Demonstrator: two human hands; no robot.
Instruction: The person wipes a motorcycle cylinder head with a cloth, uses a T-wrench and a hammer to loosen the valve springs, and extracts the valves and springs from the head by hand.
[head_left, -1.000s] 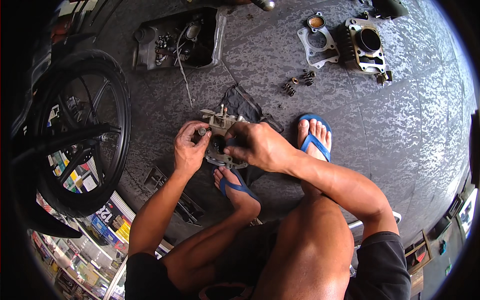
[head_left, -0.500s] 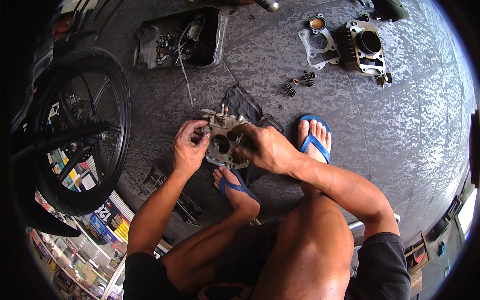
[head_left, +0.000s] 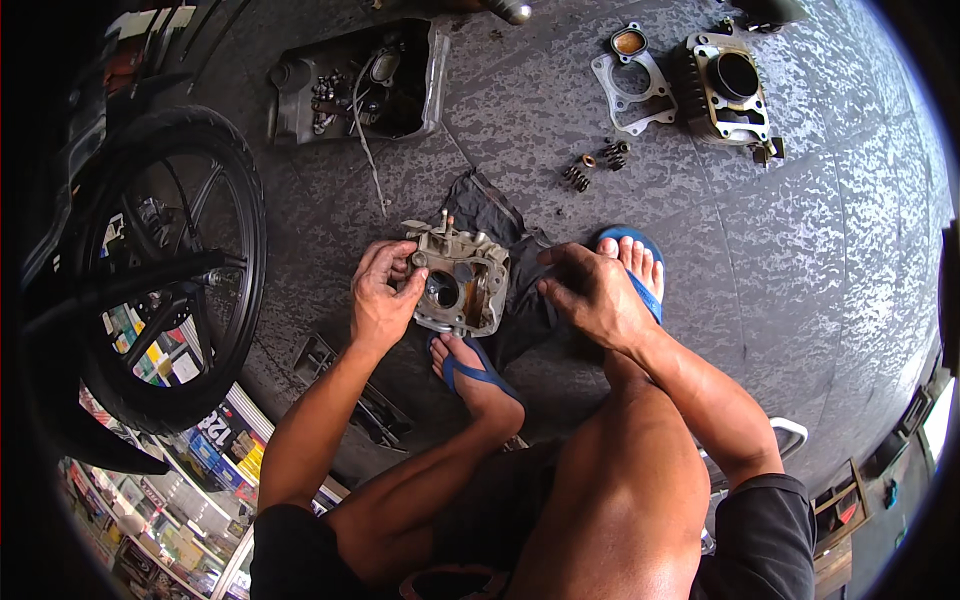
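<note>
A grey metal engine cylinder head (head_left: 462, 312) rests on a dark cloth, its round bore and oily brown recess showing. My left hand (head_left: 382, 290) grips its left edge, thumb and fingers closed round the corner. To the right, apart from the part, my right hand (head_left: 592, 290) hovers by the cloth's right edge. Its fingers are curled together; what they hold, if anything, is hidden. The crumpled black cloth (head_left: 488, 203) spreads beyond and right of the cylinder head.
A black plastic tray (head_left: 432, 85) with small bolts stands far left of centre. Two valve springs (head_left: 576, 179), a metal gasket plate (head_left: 655, 105) and a finned engine cylinder (head_left: 720, 110) lie far right. A motorcycle wheel (head_left: 250, 290) stands at left. My sandalled feet flank the cloth.
My right hand has lifted off the cylinder head and moved right, uncovering its right side. My left hand keeps its hold, almost unmoved.
</note>
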